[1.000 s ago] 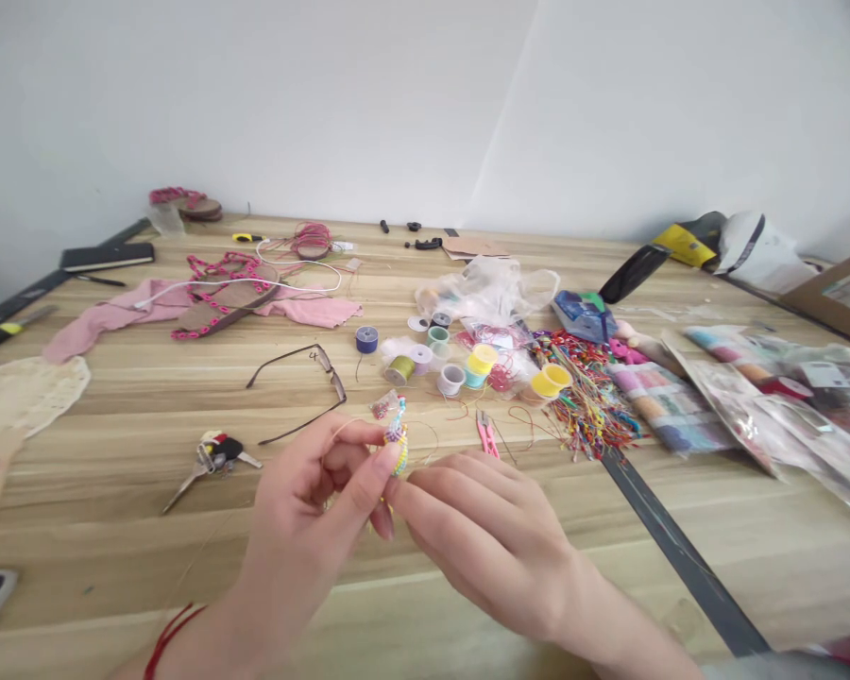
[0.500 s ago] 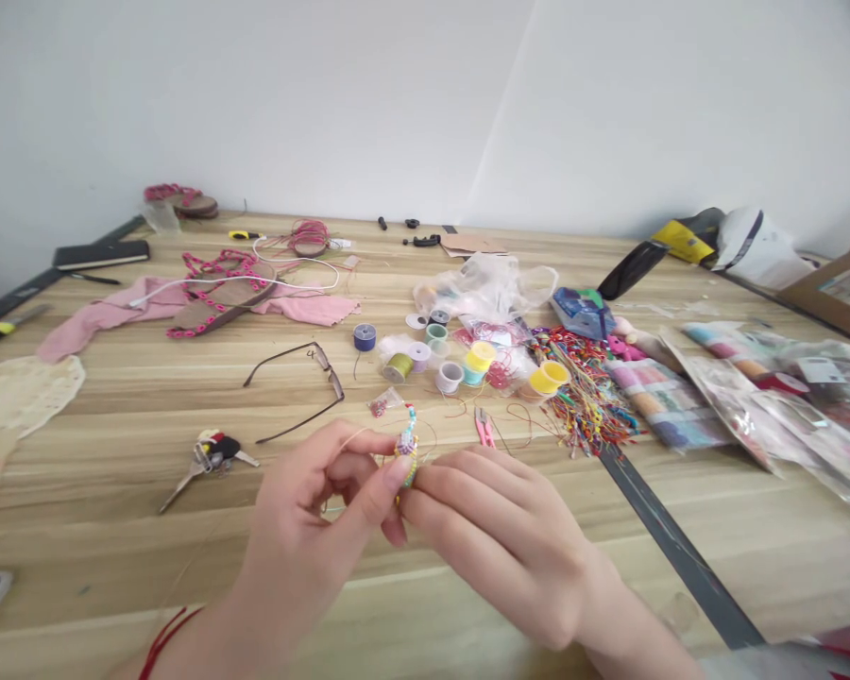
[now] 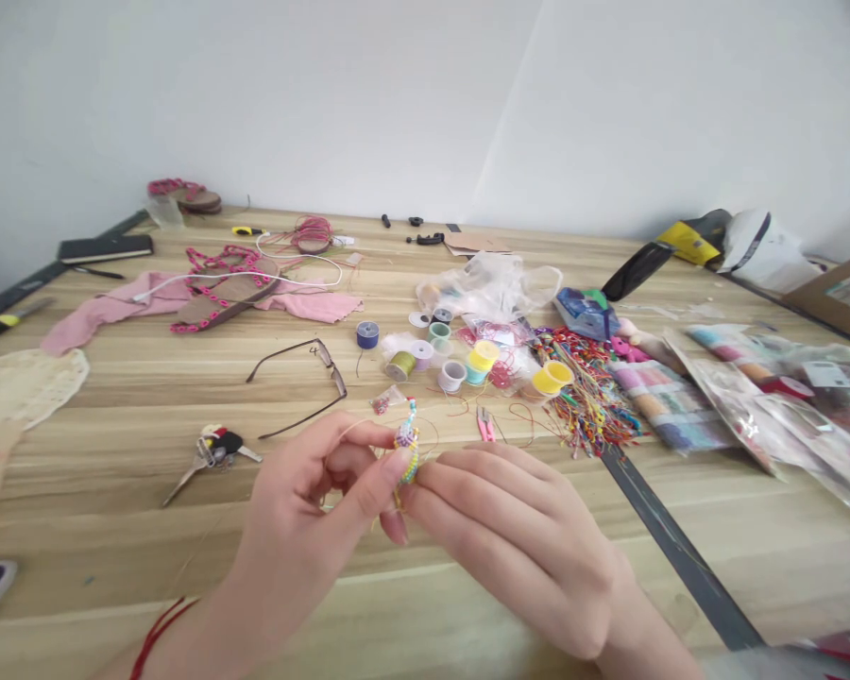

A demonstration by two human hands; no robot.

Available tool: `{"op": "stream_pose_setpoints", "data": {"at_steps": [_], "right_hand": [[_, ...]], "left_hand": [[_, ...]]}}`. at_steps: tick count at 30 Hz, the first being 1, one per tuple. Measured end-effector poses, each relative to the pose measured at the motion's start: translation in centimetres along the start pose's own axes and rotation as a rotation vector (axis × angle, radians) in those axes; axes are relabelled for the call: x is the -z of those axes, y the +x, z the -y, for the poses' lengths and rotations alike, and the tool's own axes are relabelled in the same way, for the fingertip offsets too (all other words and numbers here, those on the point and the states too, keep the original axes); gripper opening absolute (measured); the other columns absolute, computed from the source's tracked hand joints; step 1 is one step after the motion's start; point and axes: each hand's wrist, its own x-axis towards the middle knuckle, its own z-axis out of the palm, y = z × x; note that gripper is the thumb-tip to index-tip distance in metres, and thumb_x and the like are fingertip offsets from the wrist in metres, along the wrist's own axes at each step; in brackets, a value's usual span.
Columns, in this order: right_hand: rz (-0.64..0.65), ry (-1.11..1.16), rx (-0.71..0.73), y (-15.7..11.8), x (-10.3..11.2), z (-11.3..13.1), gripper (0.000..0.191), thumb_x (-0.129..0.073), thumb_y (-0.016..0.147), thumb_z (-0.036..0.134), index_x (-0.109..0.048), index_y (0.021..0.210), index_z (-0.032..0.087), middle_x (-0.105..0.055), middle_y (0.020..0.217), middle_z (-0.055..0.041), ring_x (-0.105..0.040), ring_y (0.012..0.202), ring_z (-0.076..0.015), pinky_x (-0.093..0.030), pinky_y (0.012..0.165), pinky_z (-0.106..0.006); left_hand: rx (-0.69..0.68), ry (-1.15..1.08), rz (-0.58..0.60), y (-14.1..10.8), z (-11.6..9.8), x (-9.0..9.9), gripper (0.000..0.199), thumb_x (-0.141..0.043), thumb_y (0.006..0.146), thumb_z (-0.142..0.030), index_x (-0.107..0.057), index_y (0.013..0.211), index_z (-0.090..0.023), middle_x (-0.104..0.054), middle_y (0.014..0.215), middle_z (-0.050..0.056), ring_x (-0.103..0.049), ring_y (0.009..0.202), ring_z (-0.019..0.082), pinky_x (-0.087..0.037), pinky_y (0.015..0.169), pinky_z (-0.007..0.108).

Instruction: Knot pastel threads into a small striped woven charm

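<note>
A small piece of beadwork (image 3: 407, 442) in purple, yellow, green and light blue stands up between my hands, with a red bead at its tip. My left hand (image 3: 318, 501) pinches it between thumb and forefinger, its other fingers curled behind. From the right, my right hand (image 3: 510, 534) closes on the lower edge of the beads; its back faces me and its thumb is hidden. Thin thread loops out around the fingers. Just beyond lie a small bag of red beads (image 3: 388, 399) and pink-handled snips (image 3: 485, 425).
Thread spools (image 3: 452, 377) cluster in the middle, near a heap of coloured cords (image 3: 595, 397). Eyeglasses (image 3: 336, 376) and keys (image 3: 216, 449) lie to the left. Behind are sandals (image 3: 230, 283) on pink cloth; plastic packets (image 3: 751, 397) cover the right side.
My right hand has shifted slightly, and the beadwork has turned a little in the fingers, showing more of its yellow-green side. Both hands keep their hold.
</note>
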Motion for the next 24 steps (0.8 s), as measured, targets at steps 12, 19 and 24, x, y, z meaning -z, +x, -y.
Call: {"op": "stream_pose_setpoints", "data": {"at_steps": [12, 19, 24], "right_hand": [[-0.155, 0.182, -0.059, -1.1, -1.0, -0.3, 0.019, -0.057, 0.087, 0.004, -0.066, 0.101, 0.01, -0.073, 0.089, -0.0059, -0.065, 0.073, -0.0142, -0.056, 0.06, -0.028], [-0.15, 0.232, -0.152, -1.1, -0.8, 0.4, 0.018, -0.057, 0.087, 0.002, -0.066, 0.098, 0.012, -0.073, 0.087, -0.0053, -0.065, 0.069, -0.0138, -0.055, 0.056, -0.028], [-0.112, 0.19, -0.099, -1.1, -0.5, 1.0, 0.016, -0.055, 0.09, 0.005, -0.066, 0.1, 0.01, -0.074, 0.087, -0.0057, -0.067, 0.072, -0.0146, -0.055, 0.058, -0.029]], "left_hand": [[-0.048, -0.033, -0.006, -0.2, -0.5, 0.4, 0.008, -0.067, 0.085, -0.02, -0.067, 0.084, -0.028, -0.063, 0.05, -0.011, -0.053, 0.033, 0.001, -0.032, 0.033, 0.008], [-0.036, -0.007, -0.002, -0.5, -0.7, 0.4, 0.009, -0.068, 0.084, -0.02, -0.067, 0.084, -0.03, -0.065, 0.052, -0.011, -0.057, 0.035, 0.002, -0.03, 0.032, 0.006], [-0.045, 0.014, 0.008, -0.3, -0.7, 0.2, 0.011, -0.067, 0.084, -0.018, -0.067, 0.083, -0.029, -0.062, 0.05, -0.011, -0.061, 0.039, 0.003, -0.035, 0.034, 0.004]]}}
